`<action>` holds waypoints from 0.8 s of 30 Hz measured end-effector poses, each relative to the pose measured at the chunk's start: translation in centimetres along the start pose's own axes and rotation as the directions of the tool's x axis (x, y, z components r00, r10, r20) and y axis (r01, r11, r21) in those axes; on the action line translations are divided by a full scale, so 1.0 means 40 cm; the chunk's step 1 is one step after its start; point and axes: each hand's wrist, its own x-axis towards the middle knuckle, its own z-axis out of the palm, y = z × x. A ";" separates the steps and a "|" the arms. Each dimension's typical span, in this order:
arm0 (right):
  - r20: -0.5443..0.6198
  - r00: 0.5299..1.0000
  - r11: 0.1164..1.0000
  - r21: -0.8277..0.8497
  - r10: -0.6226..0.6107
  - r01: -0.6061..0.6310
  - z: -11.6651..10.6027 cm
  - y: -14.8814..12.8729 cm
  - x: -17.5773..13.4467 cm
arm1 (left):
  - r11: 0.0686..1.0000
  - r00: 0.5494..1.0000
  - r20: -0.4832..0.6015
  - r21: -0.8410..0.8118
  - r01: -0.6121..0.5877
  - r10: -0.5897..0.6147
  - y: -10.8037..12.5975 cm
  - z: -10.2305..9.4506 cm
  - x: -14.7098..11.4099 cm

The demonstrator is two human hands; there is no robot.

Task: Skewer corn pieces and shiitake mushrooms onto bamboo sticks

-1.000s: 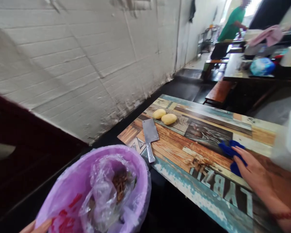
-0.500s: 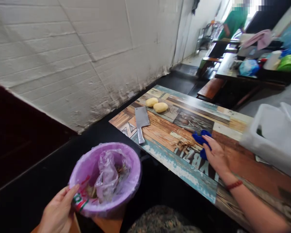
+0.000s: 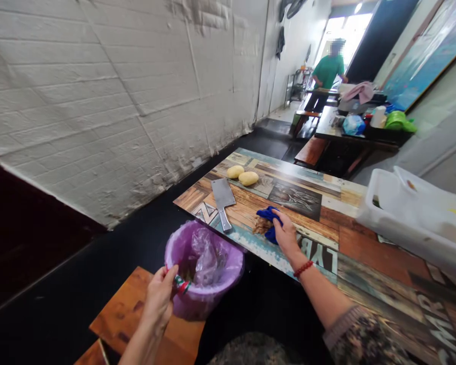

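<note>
My left hand (image 3: 161, 291) grips the near-left rim of a purple bin (image 3: 228, 294) lined with a clear plastic bag (image 3: 204, 253). The bin is held against the table's front edge. In my right hand (image 3: 286, 233) is a blue cloth (image 3: 269, 213), pressed on the tabletop around a small heap of brown peelings (image 3: 261, 225). Left of the peelings lies a cleaver (image 3: 223, 195), its handle toward the front edge. Two peeled potatoes (image 3: 248, 178) rest just beyond the blade.
White plastic tubs (image 3: 414, 228) stand on the right of the wood-patterned table (image 3: 368, 241). A wooden stool (image 3: 133, 299) is below the bin. White wall runs along the left. Farther back, a person in green (image 3: 329, 71) stands behind another table (image 3: 327, 129) with assorted items.
My right hand has moved left with the cloth, pushing the peelings toward the table's front edge. My left hand has brought the bin rightward, up against the table.
</note>
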 end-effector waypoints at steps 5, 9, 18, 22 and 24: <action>0.050 0.994 0.995 0.033 -0.100 0.099 -0.029 -0.075 0.085 | 0.999 1.000 0.012 -0.037 -0.027 0.027 -0.008 -0.033 0.032; 0.027 0.988 0.969 -0.194 -0.153 0.156 -0.111 -0.001 0.126 | 0.995 1.000 0.005 -0.096 -0.026 0.026 -0.020 -0.058 0.051; 0.275 0.911 0.817 -0.414 -0.309 0.402 0.007 -0.106 0.061 | 0.992 1.000 0.011 -0.124 -0.027 0.028 -0.023 -0.052 0.086; 0.547 0.797 0.810 -0.328 -0.256 0.485 0.178 -0.269 0.029 | 0.993 1.000 -0.005 -0.113 -0.031 0.030 -0.020 -0.051 0.092; 0.597 0.779 0.801 -0.363 -0.193 0.477 0.242 -0.302 0.018 | 0.994 0.999 -0.009 -0.109 -0.033 0.033 -0.018 -0.053 0.092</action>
